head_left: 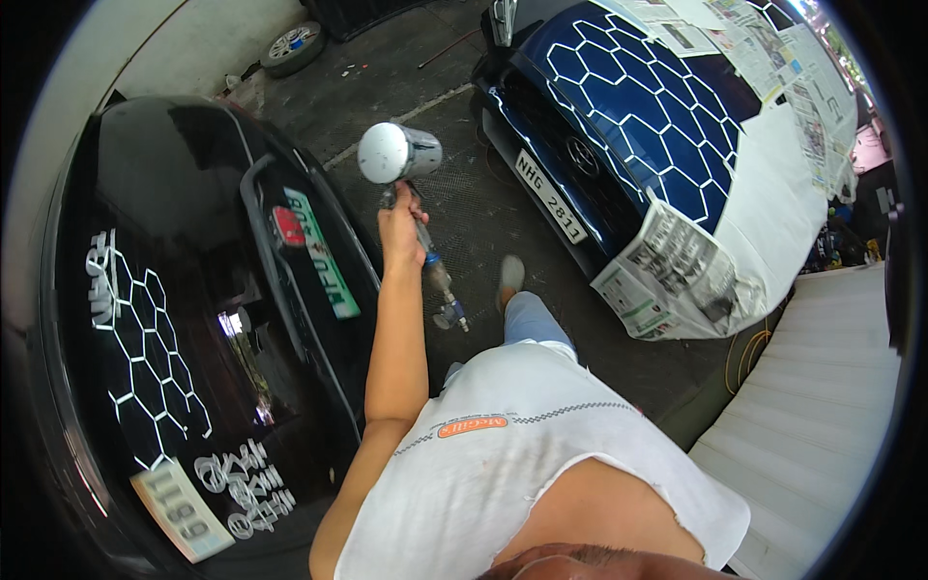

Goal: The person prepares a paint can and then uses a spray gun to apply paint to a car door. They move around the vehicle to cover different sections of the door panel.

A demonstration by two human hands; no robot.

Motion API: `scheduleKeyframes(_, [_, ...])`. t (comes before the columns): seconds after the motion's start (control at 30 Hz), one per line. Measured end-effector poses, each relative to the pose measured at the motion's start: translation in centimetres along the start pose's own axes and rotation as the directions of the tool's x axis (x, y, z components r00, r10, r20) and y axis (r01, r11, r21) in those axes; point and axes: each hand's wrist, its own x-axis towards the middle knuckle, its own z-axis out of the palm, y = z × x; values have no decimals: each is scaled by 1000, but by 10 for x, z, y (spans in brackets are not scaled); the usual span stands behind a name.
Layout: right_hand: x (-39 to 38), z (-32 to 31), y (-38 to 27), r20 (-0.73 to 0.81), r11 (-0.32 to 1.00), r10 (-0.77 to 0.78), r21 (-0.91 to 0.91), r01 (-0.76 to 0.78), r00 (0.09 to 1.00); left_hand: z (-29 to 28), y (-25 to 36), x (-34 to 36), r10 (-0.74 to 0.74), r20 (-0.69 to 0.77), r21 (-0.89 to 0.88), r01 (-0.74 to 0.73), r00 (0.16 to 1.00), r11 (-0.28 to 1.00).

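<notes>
My left arm reaches forward from my left side, and my left hand [400,227] is closed around the handle of a paint spray gun [416,153]. The gun's shiny silver cup sits above my fingers, its round pale end turned to the left. Below my hand hangs an inline air filter [438,275] with a blue collar, ending in a small gauge and a metal fitting. No hose shows on that fitting. The gun is held over the dark floor between two vehicles, apart from both. My right hand is out of the picture.
At left stands a black vehicle [193,174] with white hexagon lines and lettering. A blue vehicle [657,116] at right has white hexagons on its hood, bordered by masking newspaper [677,271]. A wheel [293,48] lies by the far wall. White corrugated panelling [793,416] runs at right.
</notes>
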Motion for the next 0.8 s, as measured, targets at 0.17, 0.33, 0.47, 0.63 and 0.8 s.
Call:
scheduleKeyframes(0.17, [126,-141,-78,163,857,-135,-476,197,977,-12,32,132,13,-99,-99,-23,995,995])
scheduleKeyframes(0.33, [197,-312,-328,-43,915,-246,-340,217,968,-3,84,245,69,-249,47,-59,966,997])
scheduleKeyframes(0.47, [221,-438,-559,-158,870,-464,-267,415,872,-18,135,319,113,-289,38,-107,951,994])
scheduleKeyframes(0.63, [232,-549,-778,-230,712,-702,-199,674,674,-34,162,436,100,-315,52,-88,944,995])
scheduleKeyframes(0.8, [309,-571,-878,-322,750,-657,-194,632,681,-57,186,597,30,-291,20,-25,956,999])
